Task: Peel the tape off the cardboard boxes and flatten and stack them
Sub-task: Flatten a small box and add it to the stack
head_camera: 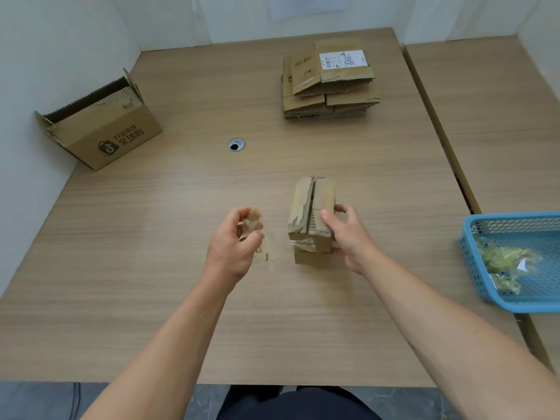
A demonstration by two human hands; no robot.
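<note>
A small brown cardboard box (313, 207) stands near the table's middle, its top torn and scuffed, with clear tape still across its near end. My right hand (348, 234) grips its right side, thumb on top. Left of the box, my left hand (235, 241) holds a crumpled wad of peeled tape (253, 222) in curled fingers, a strip dangling below. A stack of flattened boxes (328, 83) lies at the far side of the table.
An open larger carton (103, 128) holding more boxes sits at the far left by the wall. A blue mesh basket (515, 228) with balled tape scraps is at the right edge. A cable hole (236, 144) is in the tabletop.
</note>
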